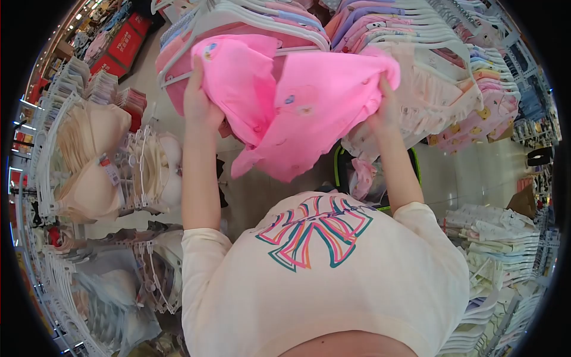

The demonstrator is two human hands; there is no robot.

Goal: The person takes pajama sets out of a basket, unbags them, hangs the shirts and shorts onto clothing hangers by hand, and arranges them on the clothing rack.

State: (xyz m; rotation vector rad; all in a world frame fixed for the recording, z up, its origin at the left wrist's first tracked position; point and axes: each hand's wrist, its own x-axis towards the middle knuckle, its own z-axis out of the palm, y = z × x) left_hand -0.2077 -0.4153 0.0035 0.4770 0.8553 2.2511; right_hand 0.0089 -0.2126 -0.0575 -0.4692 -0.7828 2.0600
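A bright pink garment [315,113] with small printed motifs is stretched between my two hands in front of my chest. It parts at the top middle into two sections and hangs in loose folds; I cannot tell whether it is a top or trousers. My left hand [202,98] is closed on its left edge, thumb on the near side. On the opposite edge, my right hand [385,107] grips the bunched cloth. Just behind the garment, white hangers [256,24] carry more pink and blue clothes.
Pale ruffled clothes [431,101] hang at the upper right. Beige bras [92,160] fill a rack on the left, with grey-blue ones [113,285] below. A dark container with a green rim [340,172] holds pink cloth beneath my right arm. More hanging clothes [493,238] stand at the lower right.
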